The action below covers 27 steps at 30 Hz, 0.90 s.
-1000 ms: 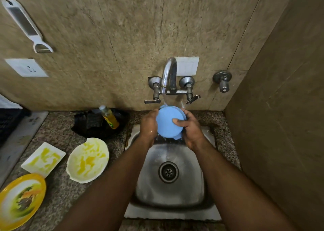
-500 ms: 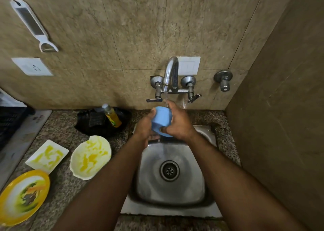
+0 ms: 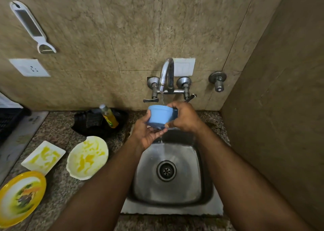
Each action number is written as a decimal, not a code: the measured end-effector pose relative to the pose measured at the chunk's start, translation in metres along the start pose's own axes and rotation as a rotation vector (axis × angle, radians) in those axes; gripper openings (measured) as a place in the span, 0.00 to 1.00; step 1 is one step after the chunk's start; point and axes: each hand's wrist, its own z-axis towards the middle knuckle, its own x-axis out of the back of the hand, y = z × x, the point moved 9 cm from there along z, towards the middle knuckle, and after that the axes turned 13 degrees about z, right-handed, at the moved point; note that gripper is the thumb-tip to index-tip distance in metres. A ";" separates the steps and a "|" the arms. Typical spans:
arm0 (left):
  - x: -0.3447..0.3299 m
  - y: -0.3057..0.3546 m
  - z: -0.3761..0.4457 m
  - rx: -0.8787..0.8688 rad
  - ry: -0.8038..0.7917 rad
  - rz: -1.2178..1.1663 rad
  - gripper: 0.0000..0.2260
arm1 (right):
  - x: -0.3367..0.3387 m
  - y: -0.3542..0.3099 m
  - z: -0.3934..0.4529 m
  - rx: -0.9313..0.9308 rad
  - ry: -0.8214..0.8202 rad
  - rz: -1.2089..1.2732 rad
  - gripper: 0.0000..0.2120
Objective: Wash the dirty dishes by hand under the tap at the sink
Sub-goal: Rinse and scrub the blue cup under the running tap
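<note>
While water runs in a thin stream from the tap point(image 3: 166, 73), a small blue bowl point(image 3: 160, 116) is held beneath the spout, above the back edge of the steel sink point(image 3: 168, 174). The right hand point(image 3: 184, 118) grips the bowl from its right side, fingers curled over the rim and thumb along the lower edge. The left hand point(image 3: 149, 134) cups it from below and to the left, palm turned up, fingers bent against its base; whether those fingers truly clasp the bowl or only support it is hard to judge from this angle. Water drips from the bowl's underside into the basin. On the speckled counter point(image 3: 57, 136) left of the sink lie three soiled dishes: a round white bowl point(image 3: 87, 158) smeared yellow, a square white plate point(image 3: 43, 158) just beside it, and a yellow-rimmed plate point(image 3: 21, 197) nearest the viewer. A bottle of yellow dish soap point(image 3: 108, 116) leans on a dark cloth point(image 3: 91, 124) against the wall. A white peeler point(image 3: 32, 26) hangs on the tiles above a socket point(image 3: 29, 68).
</note>
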 end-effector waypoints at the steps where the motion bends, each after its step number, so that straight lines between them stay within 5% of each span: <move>1: 0.000 -0.003 0.000 0.008 -0.002 -0.022 0.26 | -0.002 -0.002 -0.002 0.014 -0.012 -0.070 0.32; 6: -0.008 0.005 -0.008 0.062 0.017 0.016 0.26 | -0.017 -0.019 -0.016 0.256 -0.051 -0.561 0.16; 11: 0.002 0.017 -0.010 0.067 0.085 0.426 0.20 | -0.021 -0.009 -0.019 0.382 -0.010 -0.610 0.13; 15: 0.005 0.023 -0.011 0.014 0.090 0.459 0.18 | 0.001 0.009 -0.017 0.273 0.081 -0.125 0.14; 19: 0.008 0.019 -0.012 0.008 0.089 0.432 0.18 | 0.037 0.057 -0.012 -0.216 0.429 0.479 0.12; 22: 0.007 0.010 -0.014 0.017 0.082 0.422 0.18 | 0.062 0.081 -0.009 -0.398 0.620 0.578 0.11; 27: 0.003 0.005 -0.013 0.004 0.082 0.405 0.18 | 0.066 0.045 0.010 -0.282 0.530 0.483 0.22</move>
